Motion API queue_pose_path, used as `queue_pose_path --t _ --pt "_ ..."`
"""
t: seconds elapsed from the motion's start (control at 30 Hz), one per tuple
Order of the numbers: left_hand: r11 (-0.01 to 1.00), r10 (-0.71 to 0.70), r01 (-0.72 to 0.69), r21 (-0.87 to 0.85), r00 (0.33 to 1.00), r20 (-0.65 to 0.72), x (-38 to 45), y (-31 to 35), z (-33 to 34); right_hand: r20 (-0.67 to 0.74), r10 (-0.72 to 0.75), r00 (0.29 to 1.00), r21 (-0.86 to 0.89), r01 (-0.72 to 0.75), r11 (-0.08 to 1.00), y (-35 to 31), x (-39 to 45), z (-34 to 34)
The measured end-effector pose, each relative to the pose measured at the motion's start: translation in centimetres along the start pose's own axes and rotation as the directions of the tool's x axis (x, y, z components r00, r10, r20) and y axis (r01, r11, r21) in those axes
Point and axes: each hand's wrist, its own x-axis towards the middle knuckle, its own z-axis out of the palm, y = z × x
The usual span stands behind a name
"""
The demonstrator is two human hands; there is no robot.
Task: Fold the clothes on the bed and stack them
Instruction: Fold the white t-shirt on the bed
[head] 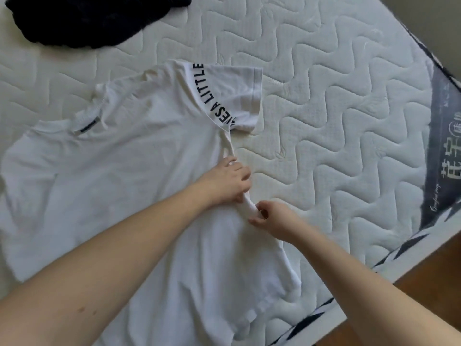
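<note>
**Hands on the side seam, folding barely begun**

Both hands meet at one side edge of the white T-shirt (119, 176). The left hand (225, 179) has its fingers curled down over the edge, pinching the cloth just below the armpit, and the right hand (268, 216) pinches a small bunched ridge of the same edge right beside it, thumb and fingertips closed on the fabric. The two hands nearly touch.

As for progress, I judge the task to be at its start. The shirt lies spread flat on the bed (336, 101), collar away from the hands and to their left, hem toward the person, with no fold in it yet; only the lettered sleeve (234, 96), beyond the hands, lies out to the side. A dark garment (74, 21) sits in a loose heap far beyond the left hand, unfolded. No stack shows anywhere in view, so both pieces are left to fold and pile.

Room is uneven. To the right of the hands is a wide stretch of bare quilted mattress, but it ends at the bed's edge (374, 265), which runs diagonally close under the right forearm, with wooden floor (429, 290) past it. The shirt's hem corner lies near that edge. Left of the hands the shirt itself covers the bed, so folding inward looks the safer direction
</note>
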Motion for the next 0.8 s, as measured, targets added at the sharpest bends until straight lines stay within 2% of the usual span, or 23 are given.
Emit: queue_pose_path --t 0.2,0.37,0.43,0.5,0.67,0.8 --pt "0.99 0.095 -0.1 0.1 0.994 0.046 -0.2 5.7 0.5 0.068 0.004 0.998 -0.055 0.0 0.998 4.8 -5.3 2.3" --pt "0.987 0.161 -0.163 0.011 0.983 0.089 -0.4 11.0 1.1 0.155 0.028 0.988 -0.013 -0.026 1.0 7.6 -9.5 4.8" --pt "0.987 0.153 -0.15 -0.049 0.986 0.064 -0.8 12.8 1.3 0.116 -0.015 0.993 0.038 0.011 0.999 8.3 -11.3 5.9" --pt "0.988 0.128 -0.127 -0.093 0.992 0.008 -1.4 14.1 1.5 0.058 -0.028 0.998 0.165 0.018 0.986 8.9 -12.9 7.4" --pt "0.991 0.073 -0.088 -0.105 0.987 -0.14 -3.2 15.4 1.4 -0.194 0.081 0.978 0.414 0.007 0.91 9.5 -14.8 10.8" --pt "0.992 0.041 -0.063 -0.11 0.982 -0.185 -3.6 15.5 0.9 -0.291 0.129 0.948 0.538 0.051 0.842 9.4 -15.1 11.8"
